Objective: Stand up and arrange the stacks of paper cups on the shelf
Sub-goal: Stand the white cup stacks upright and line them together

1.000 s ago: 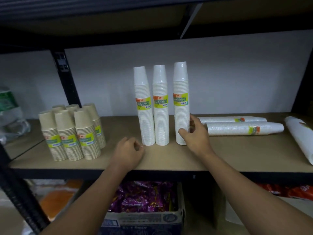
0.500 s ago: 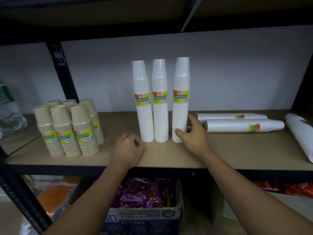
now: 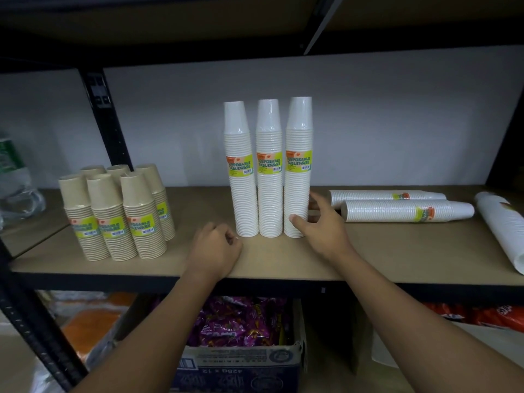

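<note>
Three tall white cup stacks stand side by side mid-shelf: left stack (image 3: 241, 194), middle stack (image 3: 269, 194), right stack (image 3: 297, 194). My right hand (image 3: 323, 231) wraps the base of the right stack, thumb in front and fingers behind. My left hand (image 3: 215, 248) rests curled on the shelf board (image 3: 397, 251) just left of the stacks, holding nothing. Two white stacks lie flat to the right: back lying stack (image 3: 382, 195), front lying stack (image 3: 397, 211). Another white stack (image 3: 502, 228) lies at the far right edge. Several short brown cup stacks (image 3: 113, 222) stand grouped at the left.
A black shelf post (image 3: 105, 114) rises behind the brown stacks. Plastic-wrapped bottles (image 3: 11, 171) sit at the far left. The shelf above hangs low over the tall stacks. Below, a cardboard box (image 3: 241, 364) holds purple packets.
The right white stack has slid left against the middle stack, with my right hand staying at its base. My left hand has barely moved.
</note>
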